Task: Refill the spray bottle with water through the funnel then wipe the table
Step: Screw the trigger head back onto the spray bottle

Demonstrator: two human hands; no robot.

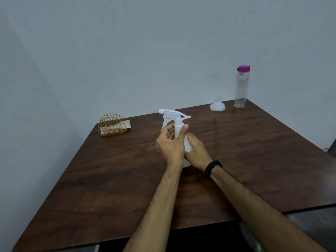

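Mid-worktop (pixel 109 179), I had the left hand (pixel 171 142) wrapped round the spray bottle (pixel 179 124) at its collar and the right hand (pixel 197 149) clamped on its body, which looked light, smooth and thin-walled.

We see the table (pixel 109 179) set into a room corner, walls behind it and to its left. The spray bottle (pixel 179 128) stands upright near the table's middle. Our left hand (pixel 170 142) wraps its neck from the left; our right hand (pixel 196 151) lies against its body from the right. Far left, toward the back edge, sits the napkin holder (pixel 112 126), with what appear to be napkins (pixel 125 123) in it. At the far right corner stands the water bottle (pixel 241 88), upright. Just left of it, the funnel (pixel 217 106) rests mouth-down on the table, spout up. Funnel and water bottle lie well apart from the spray bottle, behind and right of it.
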